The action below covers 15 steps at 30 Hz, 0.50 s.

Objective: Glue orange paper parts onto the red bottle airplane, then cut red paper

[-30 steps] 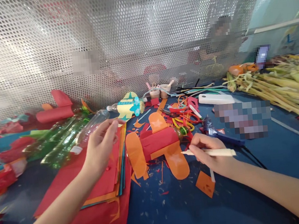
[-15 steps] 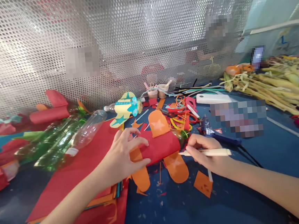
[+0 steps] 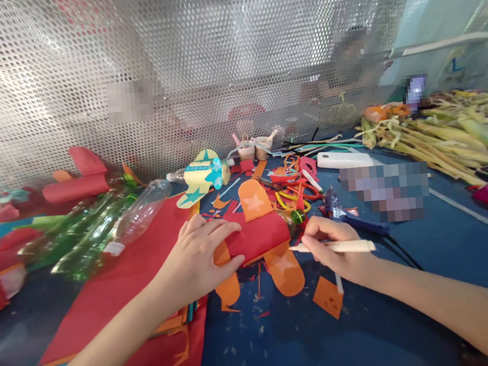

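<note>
A plastic bottle wrapped in red paper point(image 3: 257, 236) lies on the blue table, its green-ringed neck to the right. Orange paper wings with pale stars stick out from it, one upright point(image 3: 255, 200) and one lying toward me point(image 3: 284, 268). My left hand point(image 3: 202, 249) grips the wrapped bottle's left end, thumb on the near side and fingers over the top. In a pinch, my right hand point(image 3: 332, 243) holds a white marker pen point(image 3: 354, 245), its tip beside the near orange wing. An orange paper scrap point(image 3: 328, 297) lies below that hand.
Red paper sheets point(image 3: 88, 310) lie under my left arm. Clear and green bottles point(image 3: 99, 235) lie at the left. A yellow paper-covered bottle point(image 3: 203, 175), paper scraps point(image 3: 294, 173) and a blue glue gun point(image 3: 358, 218) are farther back. Corn husks point(image 3: 432, 138) pile at the right, before a perforated metal panel point(image 3: 215, 54).
My left fingers have come down onto the red wrapped bottle. The marker stays close to the near wing. The whole view has shifted slightly.
</note>
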Tool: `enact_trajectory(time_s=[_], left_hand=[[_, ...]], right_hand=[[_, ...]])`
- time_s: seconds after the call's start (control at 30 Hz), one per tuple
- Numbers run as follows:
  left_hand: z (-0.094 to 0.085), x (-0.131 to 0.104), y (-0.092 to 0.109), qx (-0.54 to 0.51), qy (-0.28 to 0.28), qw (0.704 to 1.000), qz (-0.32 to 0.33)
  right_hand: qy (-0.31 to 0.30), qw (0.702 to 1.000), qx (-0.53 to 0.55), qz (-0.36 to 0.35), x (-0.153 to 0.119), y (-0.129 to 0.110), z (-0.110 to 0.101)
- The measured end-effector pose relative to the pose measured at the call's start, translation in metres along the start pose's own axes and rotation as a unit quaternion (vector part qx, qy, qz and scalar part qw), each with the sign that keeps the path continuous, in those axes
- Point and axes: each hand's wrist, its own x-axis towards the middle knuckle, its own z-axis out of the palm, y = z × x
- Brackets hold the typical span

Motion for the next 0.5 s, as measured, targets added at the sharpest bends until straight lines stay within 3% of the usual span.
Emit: enact_trajectory(time_s=[0.23, 0.5], left_hand=[[0.002, 0.005, -0.014, -0.052, -0.001, 0.997, -0.050], [-0.002, 0.011, -0.019, -0.094, -0.042, 0.985, -0.141]], right_hand=[[0.006, 1.000, -0.001, 0.003, 0.000, 0.000, 0.001], [0.002, 1.000, -0.016, -0.001, -0.001, 0.002, 0.001]])
